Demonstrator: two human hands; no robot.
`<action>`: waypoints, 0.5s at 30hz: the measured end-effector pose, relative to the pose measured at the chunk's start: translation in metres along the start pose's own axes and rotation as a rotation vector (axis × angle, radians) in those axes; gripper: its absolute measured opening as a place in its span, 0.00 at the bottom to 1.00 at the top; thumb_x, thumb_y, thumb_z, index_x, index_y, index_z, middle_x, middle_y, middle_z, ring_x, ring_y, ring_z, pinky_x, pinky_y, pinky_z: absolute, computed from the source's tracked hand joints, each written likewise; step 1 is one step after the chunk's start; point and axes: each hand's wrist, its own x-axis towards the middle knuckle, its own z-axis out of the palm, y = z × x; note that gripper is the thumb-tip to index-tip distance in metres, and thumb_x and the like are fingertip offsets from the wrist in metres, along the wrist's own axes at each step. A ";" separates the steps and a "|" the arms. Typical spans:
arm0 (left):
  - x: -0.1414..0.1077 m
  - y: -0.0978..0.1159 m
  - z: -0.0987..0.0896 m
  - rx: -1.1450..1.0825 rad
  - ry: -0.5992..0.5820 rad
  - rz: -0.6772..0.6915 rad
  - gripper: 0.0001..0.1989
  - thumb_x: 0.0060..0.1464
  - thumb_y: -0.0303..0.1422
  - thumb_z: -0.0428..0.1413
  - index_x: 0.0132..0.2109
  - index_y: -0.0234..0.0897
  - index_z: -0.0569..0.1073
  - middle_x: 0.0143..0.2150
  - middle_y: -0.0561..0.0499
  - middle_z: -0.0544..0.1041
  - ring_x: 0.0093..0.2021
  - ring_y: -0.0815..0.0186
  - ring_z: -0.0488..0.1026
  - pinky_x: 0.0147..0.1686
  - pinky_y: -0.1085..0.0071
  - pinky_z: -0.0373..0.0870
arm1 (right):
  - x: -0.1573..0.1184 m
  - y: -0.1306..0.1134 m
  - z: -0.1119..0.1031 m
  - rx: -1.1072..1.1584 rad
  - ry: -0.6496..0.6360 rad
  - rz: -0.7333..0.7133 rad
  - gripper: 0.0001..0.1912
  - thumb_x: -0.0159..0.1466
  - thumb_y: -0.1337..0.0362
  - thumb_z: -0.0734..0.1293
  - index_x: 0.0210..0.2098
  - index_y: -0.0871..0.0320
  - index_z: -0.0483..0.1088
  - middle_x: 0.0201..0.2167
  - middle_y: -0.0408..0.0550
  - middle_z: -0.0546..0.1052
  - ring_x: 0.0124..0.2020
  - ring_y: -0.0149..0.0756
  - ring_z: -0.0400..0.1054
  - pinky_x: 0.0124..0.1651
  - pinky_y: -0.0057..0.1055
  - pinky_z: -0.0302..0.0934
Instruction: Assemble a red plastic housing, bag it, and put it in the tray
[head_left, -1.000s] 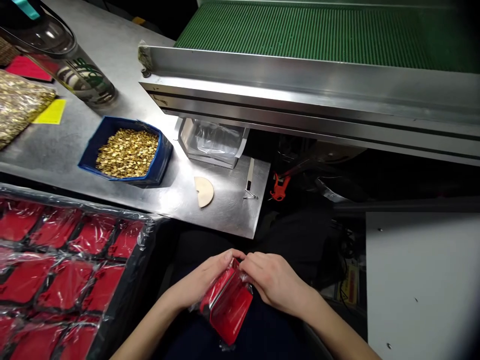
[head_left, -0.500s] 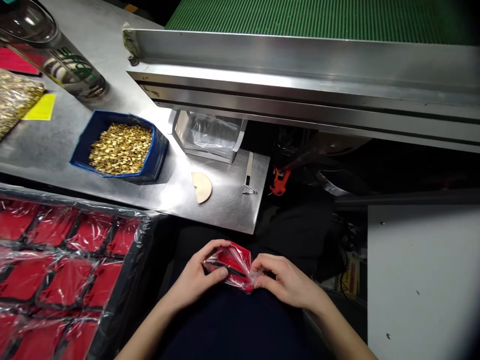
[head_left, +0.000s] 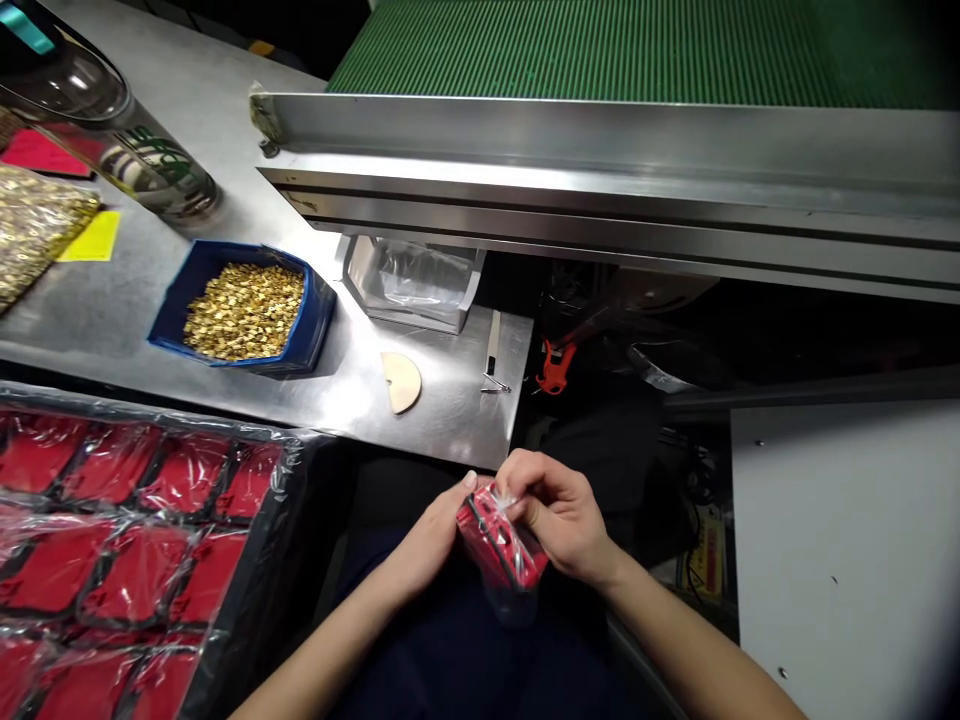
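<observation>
A red item with black edging (head_left: 501, 540), wrapped in clear plastic, is held up above the person's lap. My left hand (head_left: 436, 530) grips it from the left, the thumb at its upper edge and the other fingers hidden behind it. With thumb and forefinger my right hand (head_left: 559, 510) pinches the gathered plastic at the top. Loose clear film hangs below the item. On the left, a black crate (head_left: 251, 580) holds several similar red items in plastic.
A blue bin (head_left: 319, 320) of gold pieces, a clear-lined bin (head_left: 450, 318), a cream half-disc (head_left: 403, 383) and a small tool (head_left: 493, 345) lie on the metal table (head_left: 337, 400). A bottle (head_left: 161, 170) stands behind. Beyond is a green ribbed belt (head_left: 585, 50).
The wrapped item has turned so its edge faces up. My right hand has moved up and left, now pinching plastic at the item's top. The view has shifted slightly.
</observation>
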 end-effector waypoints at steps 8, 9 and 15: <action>-0.008 0.014 -0.033 0.777 -0.074 0.830 0.28 0.63 0.23 0.57 0.63 0.61 0.72 0.76 0.52 0.57 0.72 0.51 0.60 0.67 0.49 0.64 | 0.005 0.020 0.014 0.510 0.228 0.600 0.21 0.57 0.51 0.79 0.36 0.57 0.69 0.28 0.39 0.73 0.26 0.27 0.65 0.33 0.25 0.61; -0.009 0.017 -0.037 0.893 -0.182 0.858 0.28 0.63 0.22 0.56 0.61 0.62 0.75 0.76 0.55 0.60 0.73 0.51 0.58 0.69 0.48 0.60 | 0.005 0.022 0.015 0.537 0.236 0.651 0.22 0.56 0.51 0.80 0.35 0.57 0.69 0.27 0.39 0.73 0.26 0.28 0.66 0.33 0.26 0.61; -0.016 0.014 -0.034 0.991 -0.280 0.852 0.33 0.57 0.28 0.65 0.67 0.54 0.70 0.69 0.47 0.72 0.70 0.45 0.62 0.70 0.46 0.58 | -0.013 0.040 0.022 0.494 0.209 0.739 0.19 0.55 0.56 0.80 0.34 0.60 0.71 0.28 0.41 0.75 0.27 0.27 0.66 0.34 0.25 0.61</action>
